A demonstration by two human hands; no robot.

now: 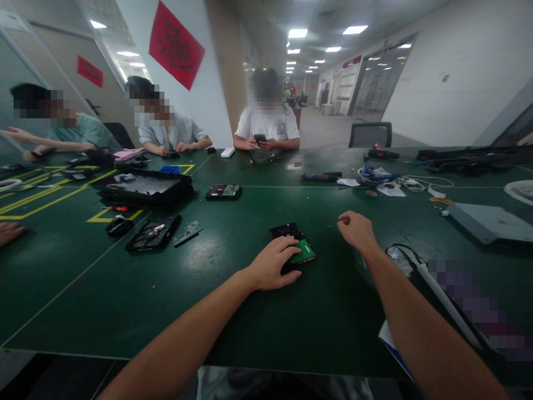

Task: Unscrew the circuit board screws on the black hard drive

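Note:
A black hard drive (291, 240) with a green circuit board facing up lies on the dark green table (233, 300) in front of me. My left hand (275, 264) rests on its near end, fingers curled over the drive and holding it down. My right hand (355, 229) hovers to the right of the drive, closed in a loose fist; whatever it may hold is hidden inside the fingers.
Another hard drive (224, 192), an opened black case (145, 188), a drive frame (153, 233) and a loose board (188, 233) lie to the left. Cables and tools (383, 179) sit far right, a grey box (489, 222) nearer. Three people sit across the table.

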